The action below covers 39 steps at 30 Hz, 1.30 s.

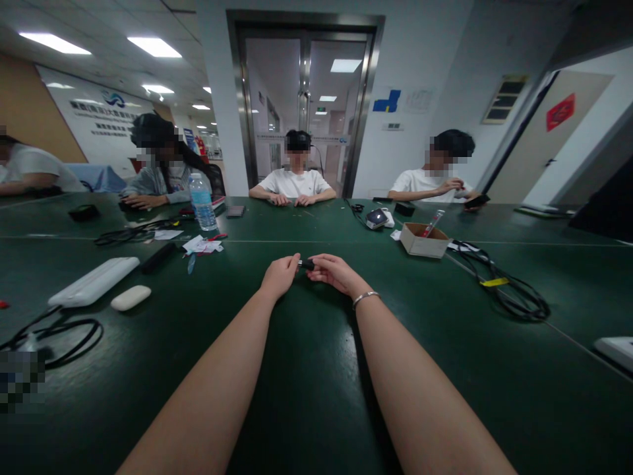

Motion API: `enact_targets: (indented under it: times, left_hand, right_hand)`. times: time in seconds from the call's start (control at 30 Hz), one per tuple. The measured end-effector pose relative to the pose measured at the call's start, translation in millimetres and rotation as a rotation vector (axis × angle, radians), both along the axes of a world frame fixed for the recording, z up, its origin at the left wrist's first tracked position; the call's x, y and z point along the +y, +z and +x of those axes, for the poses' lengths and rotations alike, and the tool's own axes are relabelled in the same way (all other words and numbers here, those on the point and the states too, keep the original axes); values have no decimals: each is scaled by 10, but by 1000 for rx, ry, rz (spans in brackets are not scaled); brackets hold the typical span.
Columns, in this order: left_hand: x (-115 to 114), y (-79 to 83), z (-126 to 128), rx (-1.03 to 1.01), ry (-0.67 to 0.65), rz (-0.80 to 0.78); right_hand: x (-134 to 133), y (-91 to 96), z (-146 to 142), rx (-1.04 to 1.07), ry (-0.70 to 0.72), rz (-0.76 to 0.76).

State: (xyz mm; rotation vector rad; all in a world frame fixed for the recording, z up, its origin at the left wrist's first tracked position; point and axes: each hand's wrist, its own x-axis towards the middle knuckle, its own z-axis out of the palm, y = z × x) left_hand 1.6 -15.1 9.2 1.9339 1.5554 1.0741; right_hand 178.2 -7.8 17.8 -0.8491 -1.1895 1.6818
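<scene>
A small black stick-shaped piece with a silver end point(306, 264) is held level between my two hands, just above the green table point(306, 343). My left hand point(281, 276) is closed, its thumb and fingertips pinching the silver end. From the other side my right hand point(332, 272) pinches the black end, its other fingers curled beneath. The piece is too small to tell its exact kind, and fingers cover both its ends. A silver bangle point(366, 299) circles my right wrist.
On the left lie a white power strip point(93, 282), a white mouse point(130, 298) and a black case point(159, 257). A water bottle point(202, 203) stands behind papers point(204, 245). To the right are a cardboard box point(424, 240) and coiled black cable point(514, 297). Several people sit around the table.
</scene>
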Motion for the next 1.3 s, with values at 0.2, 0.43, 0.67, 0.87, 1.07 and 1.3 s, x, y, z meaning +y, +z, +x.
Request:
enact_targets:
  times: [0.2, 0.43, 0.67, 0.87, 1.07, 1.3]
  left_hand:
    - [58, -57, 7, 19, -23, 47]
    - [161, -152, 9, -149, -139, 166]
    - [173, -178, 5, -291, -144, -27]
    - [180, -165, 3, -342, -97, -49]
    - [170, -147, 1, -351, -136, -27]
    - [166, -145, 3, -329, -155, -25]
  right_hand:
    - [0, -1, -9, 4, -9, 8]
    - [25, -35, -27, -6, -82, 26]
    - [19, -27, -26, -4, -48, 35]
    - [6, -16, -27, -2, -52, 28]
    - [7, -14, -22, -9, -59, 17]
    - [19, -27, -11, -9, -48, 26]
